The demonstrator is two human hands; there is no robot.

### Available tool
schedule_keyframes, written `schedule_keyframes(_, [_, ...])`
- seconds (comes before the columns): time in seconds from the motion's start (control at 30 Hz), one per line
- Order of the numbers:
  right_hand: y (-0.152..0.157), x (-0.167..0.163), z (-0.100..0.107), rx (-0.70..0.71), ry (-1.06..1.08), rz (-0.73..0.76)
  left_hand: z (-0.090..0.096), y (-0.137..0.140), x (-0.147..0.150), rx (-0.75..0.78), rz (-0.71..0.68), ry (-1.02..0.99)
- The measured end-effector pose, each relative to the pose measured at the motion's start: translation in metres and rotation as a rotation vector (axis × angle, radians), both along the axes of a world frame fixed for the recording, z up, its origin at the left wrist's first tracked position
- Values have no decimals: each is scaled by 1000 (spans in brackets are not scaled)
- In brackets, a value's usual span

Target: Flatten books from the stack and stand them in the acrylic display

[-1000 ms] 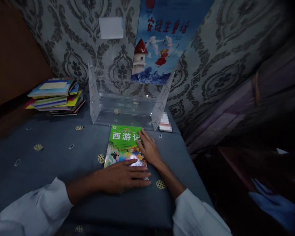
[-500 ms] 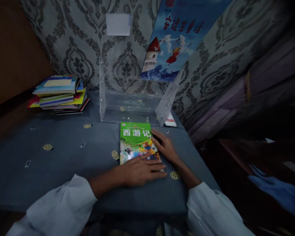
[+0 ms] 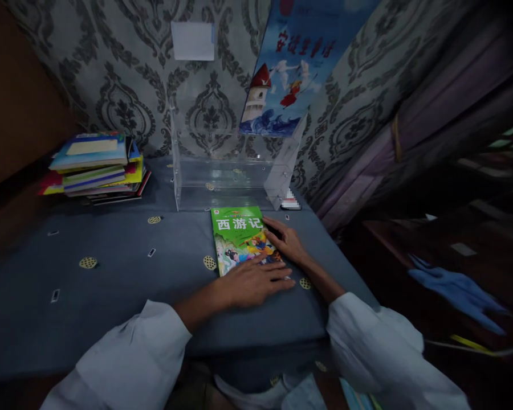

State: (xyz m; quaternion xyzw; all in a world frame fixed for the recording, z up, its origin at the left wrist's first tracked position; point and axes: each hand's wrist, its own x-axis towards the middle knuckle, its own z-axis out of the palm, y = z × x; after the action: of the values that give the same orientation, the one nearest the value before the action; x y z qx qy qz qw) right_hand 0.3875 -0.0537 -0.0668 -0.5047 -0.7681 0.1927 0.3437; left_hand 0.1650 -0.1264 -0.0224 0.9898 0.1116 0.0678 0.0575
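Note:
A green-covered children's book (image 3: 239, 233) with white Chinese characters lies flat on the table in front of a clear plastic stand (image 3: 222, 196). My left hand (image 3: 256, 282) rests palm down across the book's lower part, fingers stretched out and a little apart, hiding its bottom edge. Along the right edge lies my right hand (image 3: 287, 240), its fingers extended over the cover's margin. Both hands touch the book, and neither has its fingers wrapped round it.
A pile of books (image 3: 96, 165) stands at the table's back left. Behind the stand rises a large blue illustrated cover (image 3: 277, 85) against patterned wallpaper. A white card (image 3: 192, 41) is up there too. Blue gloves (image 3: 453, 285) lie off the table's right side, below a purple curtain (image 3: 380, 148).
The camera view has turned and shifted slightly, bringing more of the right side into sight. Both hands stay on the book, which keeps about the same place before the stand.

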Motion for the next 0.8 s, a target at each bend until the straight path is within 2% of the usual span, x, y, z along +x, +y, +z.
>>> schedule_keyframes(0.17, [14, -2, -2, -31, -108, 18, -2, 0, 0, 3, -3, -24])
schedule_keyframes(0.37, [40, -20, 1, 44, -400, -122, -9, 0, 2, 23, 4, -59])
schedule_keyframes(0.57, [42, -23, -6, 73, -413, -156, -8, -1, 0, 7, -14, -51])
schedule_keyframes(0.8, [36, -27, -10, 93, -324, -206, -6, -4, 0, 7, 8, -62])
